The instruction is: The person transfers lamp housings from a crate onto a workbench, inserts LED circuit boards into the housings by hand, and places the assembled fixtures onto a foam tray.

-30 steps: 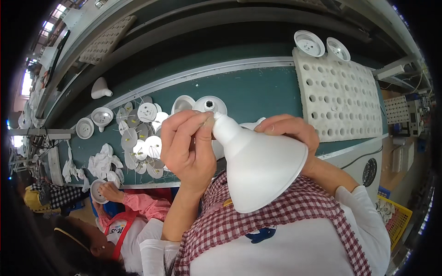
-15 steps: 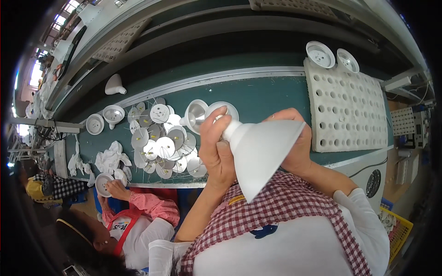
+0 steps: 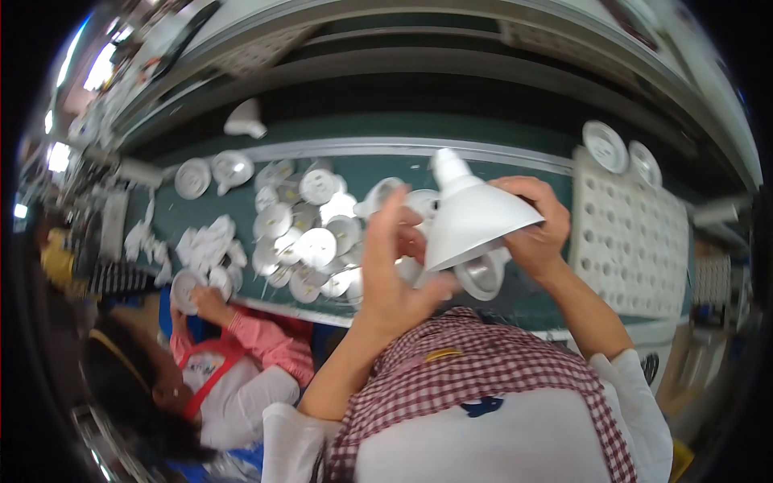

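My right hand [image 3: 535, 229] grips the rim side of a white cone-shaped lamp housing [image 3: 475, 216]. Its narrow neck points up and away from me, and the wide mouth faces down toward my apron. Beside its left edge is my left hand [image 3: 394, 274], slightly blurred, fingers spread and thumb apart, holding nothing. Under the held housing, a second white lamp housing [image 3: 481, 278] shows its open mouth on the bench. Behind my left fingers another lamp housing [image 3: 385, 193] is partly hidden. To the left spreads a pile of round white and grey discs [image 3: 316, 247], some with thin wires.
On the right lies a white tray with rows of holes [image 3: 632, 241], two round lamp parts [image 3: 605, 146] at its far edge. White cloth gloves [image 3: 209, 245] and more housings [image 3: 232, 169] are on the green bench's left. A co-worker [image 3: 241, 362] sits left, holding a round part.
My left hand has let go of the housing's neck and opened. The housing has turned neck-up in my right hand. The whole view has shifted slightly, uncovering a housing beneath.
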Tool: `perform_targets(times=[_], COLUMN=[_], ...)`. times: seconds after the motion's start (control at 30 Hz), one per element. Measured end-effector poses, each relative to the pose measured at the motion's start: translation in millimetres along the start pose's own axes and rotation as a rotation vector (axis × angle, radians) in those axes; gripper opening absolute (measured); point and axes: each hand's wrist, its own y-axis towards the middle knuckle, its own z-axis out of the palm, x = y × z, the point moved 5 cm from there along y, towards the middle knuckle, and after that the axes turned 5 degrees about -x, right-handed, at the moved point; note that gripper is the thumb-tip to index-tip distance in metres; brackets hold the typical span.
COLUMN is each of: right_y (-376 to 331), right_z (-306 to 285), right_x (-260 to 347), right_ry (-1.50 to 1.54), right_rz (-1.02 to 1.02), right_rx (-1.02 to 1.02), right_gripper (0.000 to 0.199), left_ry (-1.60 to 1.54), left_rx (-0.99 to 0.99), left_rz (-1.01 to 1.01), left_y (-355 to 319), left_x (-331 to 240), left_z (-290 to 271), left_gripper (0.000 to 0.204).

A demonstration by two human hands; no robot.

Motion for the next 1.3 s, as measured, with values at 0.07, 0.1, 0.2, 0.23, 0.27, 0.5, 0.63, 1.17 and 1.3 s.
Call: perform_targets(times=[0.07,0.1,0.2,0.23,0.27,0.5,0.63,1.17,1.3], right_y=[3,5,11,16,19,6,-10,-21,-18], right_z=[14,25,66,81,93,77,43,0,6], right_x=[2,4,8,14,19,-2,-16,-6,-6], right_ry=[0.017,0.014,0.025,0.061,0.099,-0.059,-0.187,-0.476,-0.477], right_rz=[0.019,0.051,0.177,0.222,0.195,0.228,0.347,0.524,0.51], right_rx=[0.028,0.065,0.235,0.325,0.415,0.538,0.537,0.523,0.544], right_gripper=[0.035,0.035,0.048,0.062,0.071,0.066,0.057,0.05,0.047], left_ry=[0.232,0.258,0.516,0.595,0.68,1.107,1.255,1.449,1.269], left_rx=[0.03,0.002,-0.197,-0.222,-0.25,-0.6,-0.658,-0.621,-0.477], left_rz=[0.156,0.145,0.165,0.159,0.153,0.147,0.004,-0.28,0.093], left_y=[6,7,14,17,19,19,23,34,85], left_x=[-22,-18,-8,-4,-2,74,150,230,187], left_z=[-3,-11,-41,-55,-75,-267,-370,-416,-344], left_gripper=[0.069,0.069,0.054,0.047,0.04,0.035,0.032,0.05,0.045])
